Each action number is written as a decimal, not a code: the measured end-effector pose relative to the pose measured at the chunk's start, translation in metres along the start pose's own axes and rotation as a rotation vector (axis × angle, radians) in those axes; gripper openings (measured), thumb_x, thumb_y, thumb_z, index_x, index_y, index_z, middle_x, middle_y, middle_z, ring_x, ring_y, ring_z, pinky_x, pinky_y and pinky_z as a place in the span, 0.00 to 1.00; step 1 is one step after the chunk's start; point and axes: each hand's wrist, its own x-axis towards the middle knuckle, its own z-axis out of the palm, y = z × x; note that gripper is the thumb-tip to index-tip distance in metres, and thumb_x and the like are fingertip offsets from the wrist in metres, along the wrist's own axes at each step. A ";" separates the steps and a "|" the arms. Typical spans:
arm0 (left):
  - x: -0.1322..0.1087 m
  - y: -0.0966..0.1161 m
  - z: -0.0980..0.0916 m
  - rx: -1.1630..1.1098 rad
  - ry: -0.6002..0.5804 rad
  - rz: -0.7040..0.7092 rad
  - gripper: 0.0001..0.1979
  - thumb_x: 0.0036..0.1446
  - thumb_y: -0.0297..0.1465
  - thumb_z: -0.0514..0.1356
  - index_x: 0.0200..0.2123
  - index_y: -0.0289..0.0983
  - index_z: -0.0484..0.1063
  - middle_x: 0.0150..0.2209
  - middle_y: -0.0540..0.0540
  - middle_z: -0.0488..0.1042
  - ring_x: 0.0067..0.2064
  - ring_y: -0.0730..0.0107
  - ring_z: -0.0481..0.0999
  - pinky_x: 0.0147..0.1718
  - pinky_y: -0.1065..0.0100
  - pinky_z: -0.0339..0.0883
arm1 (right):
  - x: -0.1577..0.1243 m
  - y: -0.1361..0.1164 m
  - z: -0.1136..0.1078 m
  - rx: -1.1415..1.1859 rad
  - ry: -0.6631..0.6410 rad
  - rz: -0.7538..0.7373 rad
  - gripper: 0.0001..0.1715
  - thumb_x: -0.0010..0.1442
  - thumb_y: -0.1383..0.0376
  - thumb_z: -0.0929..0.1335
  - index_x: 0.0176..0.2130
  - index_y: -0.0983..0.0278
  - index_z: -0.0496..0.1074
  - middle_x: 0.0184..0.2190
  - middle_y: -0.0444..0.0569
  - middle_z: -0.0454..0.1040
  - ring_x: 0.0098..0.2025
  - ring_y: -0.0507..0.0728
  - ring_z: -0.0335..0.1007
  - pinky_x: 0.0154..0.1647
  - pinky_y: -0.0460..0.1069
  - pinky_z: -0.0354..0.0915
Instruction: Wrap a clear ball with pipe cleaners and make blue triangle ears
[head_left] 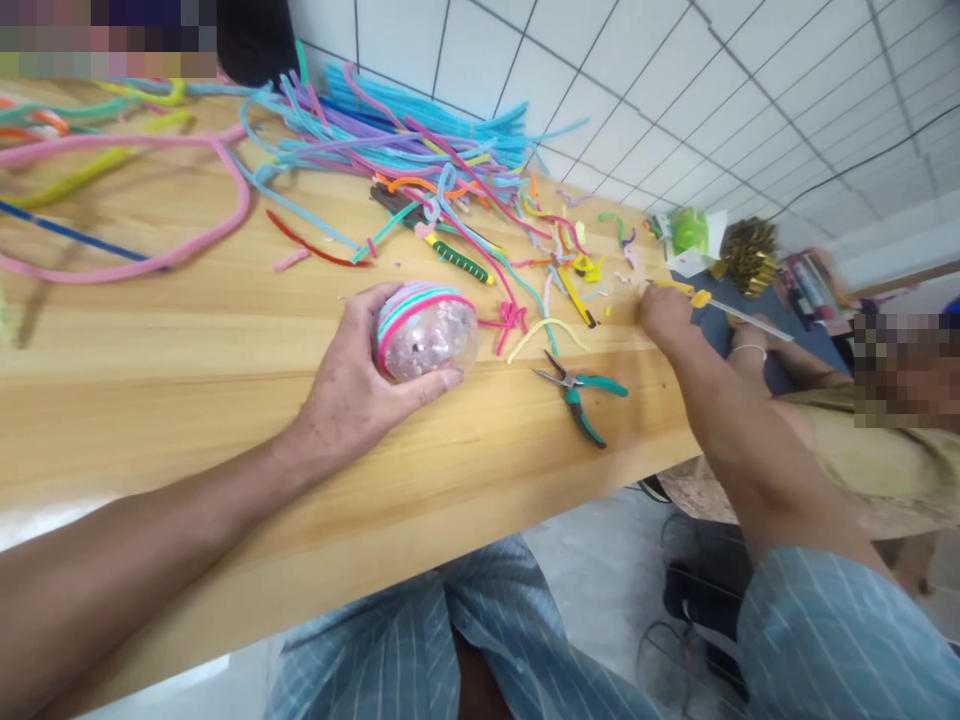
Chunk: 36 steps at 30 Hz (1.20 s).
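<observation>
My left hand grips a clear plastic ball wrapped with pink and teal pipe cleaner bands, resting on the wooden table. My right hand reaches to the table's far right edge, fingers closed near a small yellow piece; what they pinch is not clear. Green-handled pliers lie between my hands. A yellow pipe cleaner and a pink one lie just right of the ball.
A heap of blue, purple and pink pipe cleaners covers the table's far side, with cut scraps beside it. A long pink loop lies at left. Another person sits at right. A gold ornament stands beyond the edge.
</observation>
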 end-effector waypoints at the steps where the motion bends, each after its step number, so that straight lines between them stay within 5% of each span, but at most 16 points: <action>1: 0.000 0.000 0.000 -0.004 -0.003 0.000 0.49 0.52 0.52 0.78 0.71 0.43 0.64 0.65 0.40 0.75 0.63 0.52 0.81 0.62 0.49 0.79 | -0.001 -0.001 -0.001 -0.017 0.000 0.036 0.23 0.77 0.69 0.59 0.60 0.80 0.74 0.54 0.81 0.78 0.57 0.73 0.78 0.54 0.65 0.72; 13: -0.001 0.000 -0.001 -0.013 -0.027 0.001 0.50 0.52 0.50 0.78 0.71 0.44 0.63 0.66 0.41 0.74 0.64 0.53 0.79 0.65 0.49 0.77 | -0.011 -0.025 -0.010 -0.050 -0.039 0.137 0.28 0.72 0.76 0.56 0.63 0.80 0.73 0.58 0.82 0.78 0.62 0.74 0.77 0.58 0.61 0.69; 19: 0.000 0.005 0.000 -0.012 -0.007 -0.024 0.49 0.50 0.51 0.79 0.70 0.41 0.65 0.65 0.39 0.75 0.64 0.52 0.80 0.64 0.50 0.77 | -0.016 -0.018 -0.049 -0.017 0.078 0.134 0.29 0.78 0.69 0.53 0.66 0.75 0.70 0.61 0.81 0.76 0.60 0.73 0.76 0.55 0.62 0.67; 23: 0.000 0.005 0.001 -0.020 -0.017 -0.030 0.50 0.50 0.51 0.79 0.70 0.43 0.64 0.66 0.39 0.74 0.65 0.51 0.79 0.66 0.49 0.76 | -0.021 -0.020 -0.067 0.061 0.109 0.042 0.23 0.79 0.64 0.58 0.59 0.71 0.76 0.56 0.74 0.80 0.58 0.70 0.76 0.55 0.58 0.65; 29: 0.001 0.006 -0.001 -0.009 -0.022 -0.018 0.50 0.51 0.53 0.78 0.70 0.42 0.64 0.66 0.39 0.74 0.65 0.51 0.79 0.66 0.50 0.76 | -0.025 -0.036 -0.044 0.092 0.053 -0.007 0.21 0.75 0.63 0.62 0.55 0.65 0.80 0.56 0.67 0.81 0.57 0.71 0.77 0.57 0.60 0.68; 36: 0.001 0.005 -0.001 0.002 -0.028 0.007 0.50 0.52 0.52 0.79 0.70 0.42 0.63 0.65 0.40 0.74 0.64 0.52 0.79 0.64 0.50 0.77 | -0.020 -0.021 -0.026 0.087 0.087 -0.008 0.19 0.71 0.64 0.62 0.51 0.61 0.80 0.55 0.65 0.82 0.57 0.71 0.76 0.56 0.61 0.70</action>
